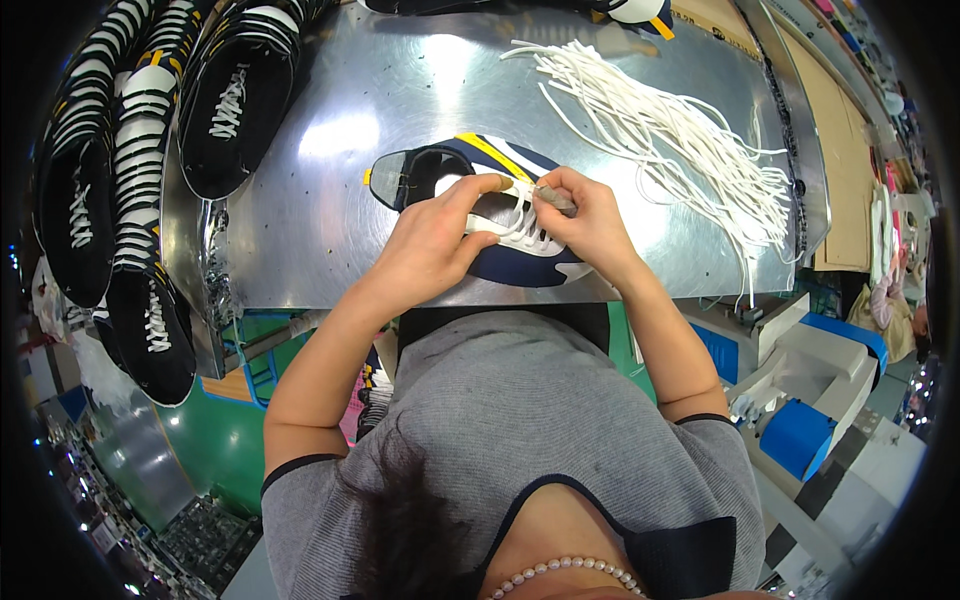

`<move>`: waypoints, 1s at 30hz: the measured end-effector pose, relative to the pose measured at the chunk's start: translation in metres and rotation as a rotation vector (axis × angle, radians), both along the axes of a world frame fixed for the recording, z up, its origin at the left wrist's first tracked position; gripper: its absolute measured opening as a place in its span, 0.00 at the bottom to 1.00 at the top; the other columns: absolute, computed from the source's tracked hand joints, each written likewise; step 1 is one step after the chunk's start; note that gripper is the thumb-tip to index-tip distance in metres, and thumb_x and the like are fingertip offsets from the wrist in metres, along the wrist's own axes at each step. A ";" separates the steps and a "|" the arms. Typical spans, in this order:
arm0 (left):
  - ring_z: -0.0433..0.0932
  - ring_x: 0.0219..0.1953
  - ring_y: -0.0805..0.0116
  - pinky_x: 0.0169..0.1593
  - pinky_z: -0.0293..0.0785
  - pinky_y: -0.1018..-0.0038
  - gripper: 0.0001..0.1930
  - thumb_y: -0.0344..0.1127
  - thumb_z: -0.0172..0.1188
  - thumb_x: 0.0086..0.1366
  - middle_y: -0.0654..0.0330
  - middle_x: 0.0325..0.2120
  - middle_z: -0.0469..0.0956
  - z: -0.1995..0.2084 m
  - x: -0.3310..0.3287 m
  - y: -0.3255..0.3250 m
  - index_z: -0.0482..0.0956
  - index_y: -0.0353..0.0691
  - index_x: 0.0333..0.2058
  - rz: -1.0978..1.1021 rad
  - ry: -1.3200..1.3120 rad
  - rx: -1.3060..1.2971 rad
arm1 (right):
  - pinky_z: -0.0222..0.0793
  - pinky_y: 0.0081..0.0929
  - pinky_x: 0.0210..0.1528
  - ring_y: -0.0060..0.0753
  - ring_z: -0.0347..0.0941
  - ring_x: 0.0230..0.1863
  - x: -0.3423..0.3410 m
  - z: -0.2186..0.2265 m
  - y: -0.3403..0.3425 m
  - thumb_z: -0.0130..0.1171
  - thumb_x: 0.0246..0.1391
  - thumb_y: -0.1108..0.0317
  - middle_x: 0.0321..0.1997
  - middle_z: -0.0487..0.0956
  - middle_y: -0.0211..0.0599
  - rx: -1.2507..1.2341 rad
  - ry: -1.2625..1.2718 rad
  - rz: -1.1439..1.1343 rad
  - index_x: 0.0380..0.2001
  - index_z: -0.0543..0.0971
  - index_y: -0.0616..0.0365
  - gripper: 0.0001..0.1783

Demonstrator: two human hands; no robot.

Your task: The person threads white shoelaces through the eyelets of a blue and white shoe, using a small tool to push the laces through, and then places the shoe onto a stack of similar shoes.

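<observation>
Both hands work at a navy shoe [520, 262] lying on the metal surface [330, 230]. The left hand [432, 243] pinches a white lace [510, 222] at the eyelets; the right hand [590, 225] grips a small grey tool [556, 199], its tip hidden by fingers. The shoe's long axis runs from upper left to lower right, opening toward upper left, toe covered. Beyond the right hand lies a bundle of loose white laces [680, 150]; far left of the left hand, black laced shoes [235, 100] stand in rows.

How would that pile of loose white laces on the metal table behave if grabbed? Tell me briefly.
The white laces are probably floppy: the strands curve and droop over the metal table edge. They look light, and, lying crossed, would likely tangle and drag neighbours along.
</observation>
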State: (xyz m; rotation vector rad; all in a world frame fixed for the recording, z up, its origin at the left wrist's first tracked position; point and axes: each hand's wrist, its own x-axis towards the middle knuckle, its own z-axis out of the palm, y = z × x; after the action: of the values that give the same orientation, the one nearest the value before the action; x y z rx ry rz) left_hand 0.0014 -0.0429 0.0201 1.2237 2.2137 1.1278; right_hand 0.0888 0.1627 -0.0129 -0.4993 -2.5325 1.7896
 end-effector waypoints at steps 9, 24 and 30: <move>0.76 0.54 0.44 0.53 0.74 0.59 0.28 0.28 0.64 0.60 0.50 0.53 0.76 -0.001 -0.002 0.002 0.67 0.42 0.59 -0.016 0.004 -0.015 | 0.65 0.17 0.27 0.16 0.72 0.23 0.021 -0.002 0.011 0.64 0.55 0.73 0.24 0.79 0.26 -0.190 0.132 0.038 0.37 0.79 0.60 0.07; 0.76 0.51 0.41 0.52 0.73 0.59 0.29 0.27 0.63 0.60 0.48 0.53 0.76 0.001 -0.003 0.002 0.67 0.42 0.60 -0.047 0.011 -0.007 | 0.72 0.28 0.28 0.41 0.77 0.25 0.024 -0.012 0.020 0.67 0.39 0.76 0.26 0.78 0.37 0.379 0.466 0.459 0.35 0.76 0.54 0.16; 0.74 0.54 0.44 0.57 0.69 0.60 0.27 0.26 0.66 0.59 0.47 0.54 0.73 -0.018 0.013 -0.007 0.70 0.37 0.58 0.107 0.399 0.115 | 0.69 0.21 0.27 0.22 0.75 0.25 0.030 -0.015 0.018 0.63 0.53 0.74 0.27 0.79 0.30 0.029 0.333 0.109 0.37 0.76 0.58 0.08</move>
State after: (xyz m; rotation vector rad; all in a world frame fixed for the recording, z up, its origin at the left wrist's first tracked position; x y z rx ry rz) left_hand 0.0140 -0.0498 0.0021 1.5042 2.5605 1.1459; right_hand 0.1193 0.1804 -0.0279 -0.0544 -2.3886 1.6965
